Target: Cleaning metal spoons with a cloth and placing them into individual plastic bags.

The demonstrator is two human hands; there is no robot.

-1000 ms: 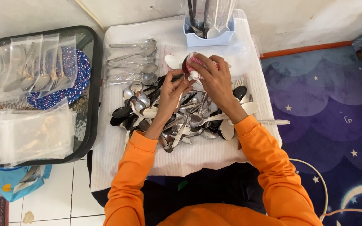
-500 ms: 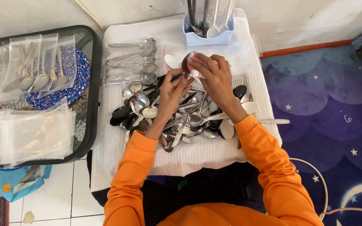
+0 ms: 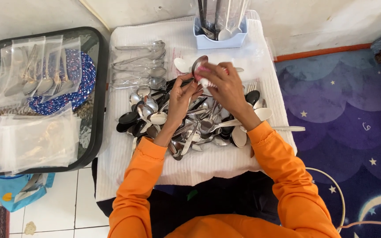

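Note:
My left hand [image 3: 182,94] grips the handle of a metal spoon [image 3: 198,66], whose bowl points up and away from me. My right hand [image 3: 225,84] presses a small pink and white cloth [image 3: 207,72] against that bowl. Both hands hover over a big heap of loose spoons [image 3: 186,119] in steel, black and white, lying on a white ribbed cloth [image 3: 199,165]. Orange sleeves cover both my arms.
A row of sorted spoons [image 3: 143,64] lies at the cloth's far left. A pale blue holder [image 3: 219,39] with cutlery stands at the back. To the left, a black tray [image 3: 98,101] carries bagged spoons [image 3: 36,70] and empty clear bags [image 3: 27,141]. A starry purple rug [image 3: 345,123] lies right.
My right hand has shifted slightly over the spoon bowl with the cloth. The left hand keeps its hold; nothing else has moved.

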